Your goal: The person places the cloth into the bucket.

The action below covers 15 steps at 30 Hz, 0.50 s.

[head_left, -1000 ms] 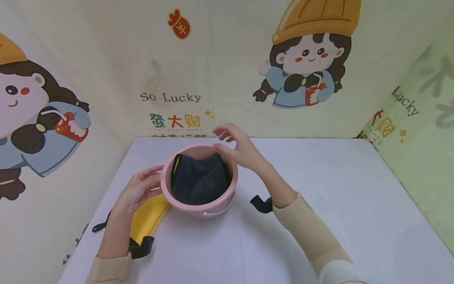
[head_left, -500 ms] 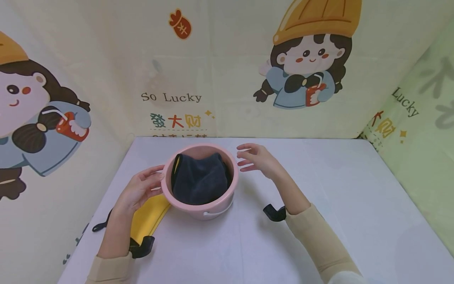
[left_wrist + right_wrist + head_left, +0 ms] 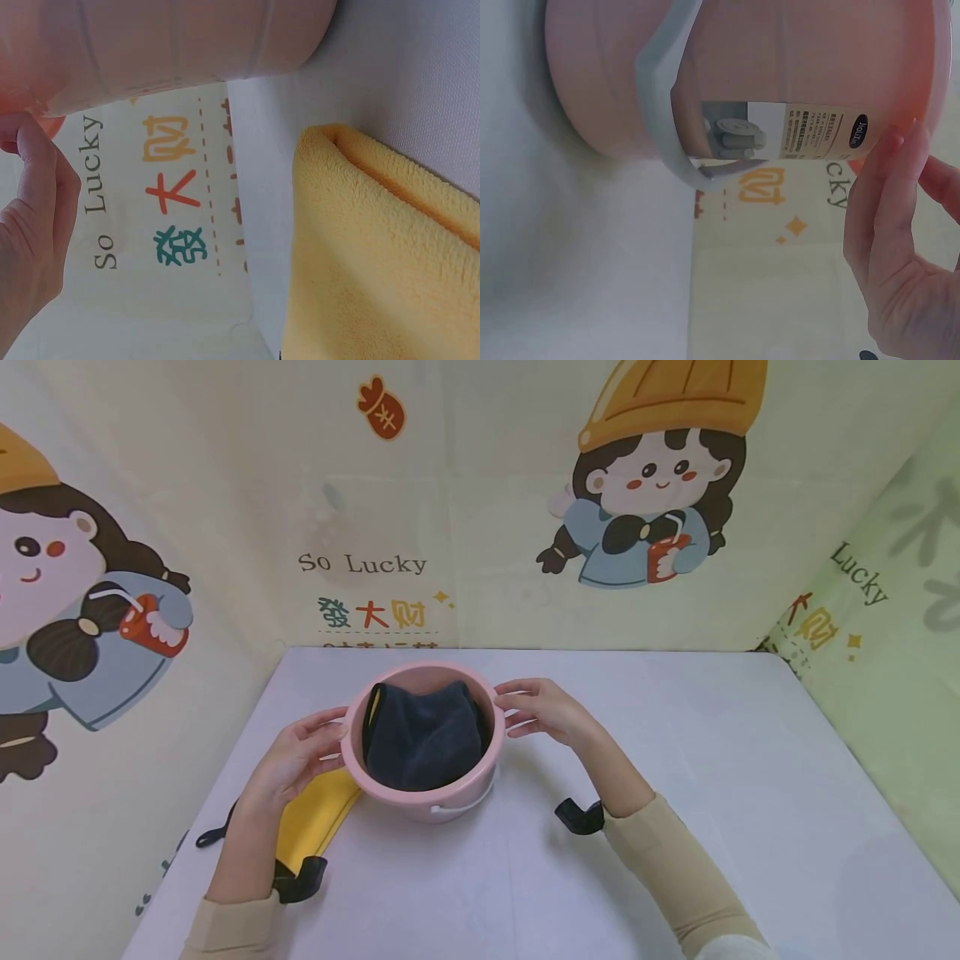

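Observation:
A pink bucket [image 3: 420, 800] stands on the white table toward the back, slightly left of centre. Stuffed inside it is a dark navy cloth [image 3: 423, 739] with a bit of yellow at its left edge. My left hand [image 3: 296, 760] holds the bucket's left rim. On the opposite side my right hand [image 3: 551, 710] grips the right rim, its fingertips tucked beneath the lip in the right wrist view. A folded yellow cloth [image 3: 315, 814] lies under my left forearm, left of the bucket, with a black loop [image 3: 210, 837] near it.
The bucket's white handle [image 3: 660, 97] hangs down on its right side, by a printed label [image 3: 784, 129]. Behind the table [image 3: 675, 735] hangs a cartoon-printed fabric wall [image 3: 495, 527], with more fabric on both sides. Black wrist mounts [image 3: 581, 817] stick out from both wrists.
My right hand has left the bucket's back right rim, moved right and toward me, then come back onto the right rim. The left hand and the bucket have stayed put.

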{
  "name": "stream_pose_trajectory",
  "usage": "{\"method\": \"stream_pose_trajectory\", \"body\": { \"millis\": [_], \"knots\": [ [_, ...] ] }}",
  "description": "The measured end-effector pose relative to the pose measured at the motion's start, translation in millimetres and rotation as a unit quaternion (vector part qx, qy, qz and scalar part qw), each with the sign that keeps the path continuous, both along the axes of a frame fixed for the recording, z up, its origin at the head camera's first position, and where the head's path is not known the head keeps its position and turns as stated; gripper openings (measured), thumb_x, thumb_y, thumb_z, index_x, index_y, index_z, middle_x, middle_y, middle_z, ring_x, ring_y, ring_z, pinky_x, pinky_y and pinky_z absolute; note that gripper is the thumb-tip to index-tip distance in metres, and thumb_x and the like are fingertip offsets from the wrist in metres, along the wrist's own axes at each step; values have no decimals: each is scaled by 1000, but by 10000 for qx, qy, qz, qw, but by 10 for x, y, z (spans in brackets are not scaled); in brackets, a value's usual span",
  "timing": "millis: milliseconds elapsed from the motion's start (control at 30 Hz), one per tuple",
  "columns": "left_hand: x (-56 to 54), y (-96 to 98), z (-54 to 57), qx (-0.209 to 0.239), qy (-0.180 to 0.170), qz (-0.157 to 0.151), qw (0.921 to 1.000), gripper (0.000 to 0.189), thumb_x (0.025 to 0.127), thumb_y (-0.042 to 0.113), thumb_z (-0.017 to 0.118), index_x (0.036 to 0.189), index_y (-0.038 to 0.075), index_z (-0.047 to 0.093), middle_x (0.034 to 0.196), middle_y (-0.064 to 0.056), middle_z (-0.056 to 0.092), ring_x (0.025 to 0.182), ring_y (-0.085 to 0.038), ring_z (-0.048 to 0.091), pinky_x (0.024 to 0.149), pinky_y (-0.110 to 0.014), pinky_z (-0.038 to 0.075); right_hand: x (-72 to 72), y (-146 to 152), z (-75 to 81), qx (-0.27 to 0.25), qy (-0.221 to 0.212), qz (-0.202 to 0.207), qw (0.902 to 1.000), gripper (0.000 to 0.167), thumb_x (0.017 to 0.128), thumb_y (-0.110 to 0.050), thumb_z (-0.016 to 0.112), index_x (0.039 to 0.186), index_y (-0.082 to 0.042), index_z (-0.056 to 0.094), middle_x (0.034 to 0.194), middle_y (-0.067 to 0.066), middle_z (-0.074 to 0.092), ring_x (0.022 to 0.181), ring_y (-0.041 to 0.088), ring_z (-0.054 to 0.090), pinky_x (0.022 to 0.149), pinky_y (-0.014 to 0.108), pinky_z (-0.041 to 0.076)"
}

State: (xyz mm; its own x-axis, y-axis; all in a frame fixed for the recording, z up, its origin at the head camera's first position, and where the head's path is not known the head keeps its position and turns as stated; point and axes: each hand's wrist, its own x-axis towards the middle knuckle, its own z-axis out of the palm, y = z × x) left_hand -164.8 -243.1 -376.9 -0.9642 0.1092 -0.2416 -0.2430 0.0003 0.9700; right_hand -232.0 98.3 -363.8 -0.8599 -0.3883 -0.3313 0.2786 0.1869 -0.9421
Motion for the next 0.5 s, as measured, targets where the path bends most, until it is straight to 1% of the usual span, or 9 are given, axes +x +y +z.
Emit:
{"method": "stream_pose_trajectory", "body": {
  "millis": [100, 167, 233, 300, 367, 400, 467, 500],
  "knots": [
    [3, 1, 8, -44, 11, 10, 10000, 53, 85, 28, 64, 130, 9, 45, 96, 9, 65, 85, -11, 64, 77, -27, 53, 1, -4, 10, 45, 22, 14, 10000, 39, 87, -15, 61, 123, -1, 52, 101, 13, 64, 73, 17, 65, 68, 32, 56],
    [7, 3, 22, -171, 9, 10, 9999, 54, 86, 29, 64, 132, 8, 43, 97, 10, 64, 86, -11, 64, 77, -27, 53, -3, -9, 8, 104, 30, -20, 9999, 39, 87, -15, 62, 122, -2, 53, 99, 12, 64, 72, 17, 65, 67, 31, 56],
    [18, 5, 44, -508, 25, 22, 9987, 58, 86, 32, 63, 134, 7, 41, 99, 8, 64, 87, -11, 63, 78, -27, 53, -10, -14, 1, 156, 35, -49, 9999, 39, 87, -15, 63, 122, -2, 54, 98, 12, 65, 71, 18, 65, 66, 30, 56],
    [42, 13, 70, -1082, 77, 62, 9941, 61, 86, 38, 61, 136, 9, 40, 104, 4, 62, 90, -12, 61, 80, -25, 52, -17, -18, -7, 198, 36, -68, 9998, 39, 86, -15, 63, 121, -2, 54, 97, 12, 65, 70, 18, 66, 65, 30, 56],
    [77, 31, 92, -1752, 235, 155, 9841, 62, 86, 43, 59, 136, 11, 41, 109, -2, 60, 93, -16, 59, 81, -24, 51, -22, -21, -14, 238, 46, -70, 9997, 38, 86, -16, 63, 121, -3, 55, 96, 12, 65, 70, 18, 66, 65, 30, 56],
    [99, 44, 98, -2110, 357, 225, 9766, 62, 86, 45, 57, 136, 12, 42, 111, -6, 58, 94, -18, 58, 80, -22, 50, -23, -21, -17, 254, 57, -64, 9996, 38, 86, -16, 63, 121, -3, 55, 96, 12, 65, 70, 18, 66, 65, 30, 56],
    [144, 78, 96, -2710, 694, 424, 9591, 59, 87, 46, 56, 134, 12, 45, 112, -11, 56, 95, -22, 55, 78, -18, 49, -22, -19, -15, 288, 88, -57, 9995, 38, 86, -17, 63, 121, -3, 55, 96, 12, 65, 70, 18, 66, 65, 30, 56],
    [167, 97, 89, -2983, 939, 540, 9483, 58, 87, 45, 56, 133, 11, 46, 111, -13, 55, 94, -23, 53, 76, -15, 48, -21, -17, -15, 297, 94, -59, 9995, 38, 86, -17, 63, 121, -3, 55, 95, 12, 65, 70, 18, 66, 65, 30, 56]
  ]
}}
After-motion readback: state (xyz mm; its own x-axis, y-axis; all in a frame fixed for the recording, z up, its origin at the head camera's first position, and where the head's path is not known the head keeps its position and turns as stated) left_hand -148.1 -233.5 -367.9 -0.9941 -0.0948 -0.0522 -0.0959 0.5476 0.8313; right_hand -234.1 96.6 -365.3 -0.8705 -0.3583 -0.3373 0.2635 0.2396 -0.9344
